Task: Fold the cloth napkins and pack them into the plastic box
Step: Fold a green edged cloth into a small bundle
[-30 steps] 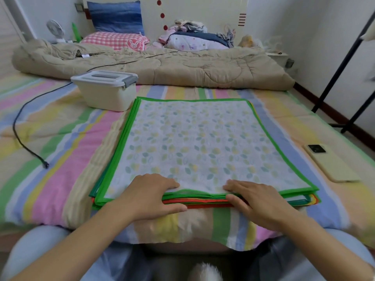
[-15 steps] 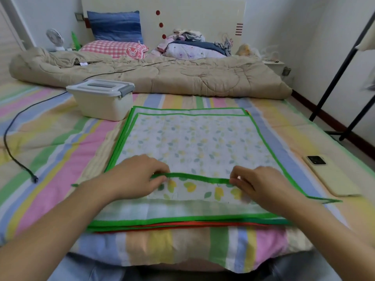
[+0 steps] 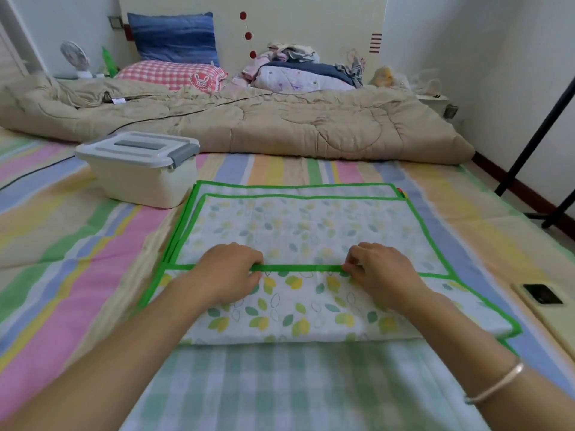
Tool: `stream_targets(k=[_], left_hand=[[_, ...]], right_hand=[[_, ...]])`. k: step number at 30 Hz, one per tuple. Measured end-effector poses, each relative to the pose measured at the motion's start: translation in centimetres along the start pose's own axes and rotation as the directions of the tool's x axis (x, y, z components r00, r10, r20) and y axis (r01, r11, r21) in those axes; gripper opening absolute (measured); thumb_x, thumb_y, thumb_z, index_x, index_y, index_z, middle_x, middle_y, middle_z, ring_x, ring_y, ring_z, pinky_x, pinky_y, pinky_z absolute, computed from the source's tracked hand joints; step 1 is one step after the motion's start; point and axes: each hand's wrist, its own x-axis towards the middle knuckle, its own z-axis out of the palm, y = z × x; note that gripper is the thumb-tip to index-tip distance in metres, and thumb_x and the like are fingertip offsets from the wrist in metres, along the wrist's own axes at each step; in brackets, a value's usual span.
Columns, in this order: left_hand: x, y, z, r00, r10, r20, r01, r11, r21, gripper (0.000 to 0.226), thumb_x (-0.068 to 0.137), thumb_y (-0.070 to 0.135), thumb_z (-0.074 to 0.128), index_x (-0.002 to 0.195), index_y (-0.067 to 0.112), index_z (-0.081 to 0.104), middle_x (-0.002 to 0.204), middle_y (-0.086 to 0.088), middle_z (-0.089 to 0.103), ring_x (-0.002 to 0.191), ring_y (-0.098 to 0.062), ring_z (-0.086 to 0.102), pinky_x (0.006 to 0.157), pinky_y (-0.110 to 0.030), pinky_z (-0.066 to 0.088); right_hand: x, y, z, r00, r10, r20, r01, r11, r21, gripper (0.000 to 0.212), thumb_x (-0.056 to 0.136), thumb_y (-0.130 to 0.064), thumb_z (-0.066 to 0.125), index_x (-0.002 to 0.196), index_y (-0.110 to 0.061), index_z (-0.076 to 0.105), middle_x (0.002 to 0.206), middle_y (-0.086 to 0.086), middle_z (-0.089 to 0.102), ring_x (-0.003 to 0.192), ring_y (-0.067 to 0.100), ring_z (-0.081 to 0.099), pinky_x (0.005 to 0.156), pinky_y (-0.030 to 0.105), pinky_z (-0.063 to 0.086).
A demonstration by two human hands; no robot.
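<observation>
A white leaf-print napkin with green trim (image 3: 305, 228) lies on top of a stack of napkins on the striped bed. Its near part is folded away from me, so the brighter leaf side (image 3: 289, 312) faces up. My left hand (image 3: 228, 272) and right hand (image 3: 384, 270) each pinch the green near hem, which lies about halfway up the napkin. Below it a green checked napkin (image 3: 280, 384) is uncovered. The cream plastic box (image 3: 140, 171), with its grey-handled lid closed, stands at the stack's far left corner.
A yellow-cased phone (image 3: 547, 309) lies on the bed to the right of the stack. A beige quilt (image 3: 264, 122) stretches across the far side, with pillows and folded bedding behind it. A black cable (image 3: 34, 174) runs on the left. A black rack's legs (image 3: 535, 138) stand at the right.
Both hands lifted the top napkin's near edge and carried it away from me, folding it over itself. The checked napkin underneath came into view.
</observation>
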Motion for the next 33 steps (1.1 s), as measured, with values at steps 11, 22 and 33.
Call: stream_targets(k=[11,22,33], left_hand=[[1.5,-1.6,5.2,0.935,0.011,-0.355,-0.064,0.988,-0.139,0.014,0.096,0.03,0.06,0.103,0.02,0.067,0.095,0.006,0.061,0.089,-0.017,0.055,0.081,-0.033,0.042],[0.1,-0.9,5.0,0.93,-0.062,-0.362,-0.012,0.98,-0.198,0.043,0.103,0.033,0.047,0.144,0.021,0.05,0.145,0.004,0.05,0.133,-0.016,0.044,0.114,-0.029,0.026],[-3.1,-0.7,8.1,0.997,0.021,-0.075,-0.027,0.996,-0.086,0.102,0.068,0.077,-0.033,0.157,0.036,-0.006,0.163,0.015,-0.017,0.147,0.001,-0.022,0.123,-0.037,-0.014]], right_hand=[[0.5,0.9,4.5,0.982,0.023,-0.186,-0.008,0.996,0.084,0.013,0.093,-0.03,0.061,0.086,-0.019,0.064,0.082,-0.006,0.062,0.076,0.017,0.051,0.059,0.028,0.038],[1.2,1.1,6.6,0.962,0.037,-0.272,-0.023,0.998,0.052,0.014,0.09,-0.026,0.065,0.083,-0.015,0.063,0.078,-0.001,0.059,0.07,0.02,0.05,0.051,0.03,0.037],[1.3,1.2,6.6,0.975,0.098,-0.199,-0.077,0.991,0.114,0.015,0.094,-0.028,0.06,0.095,-0.014,0.064,0.09,0.0,0.062,0.084,0.021,0.053,0.061,0.031,0.04]])
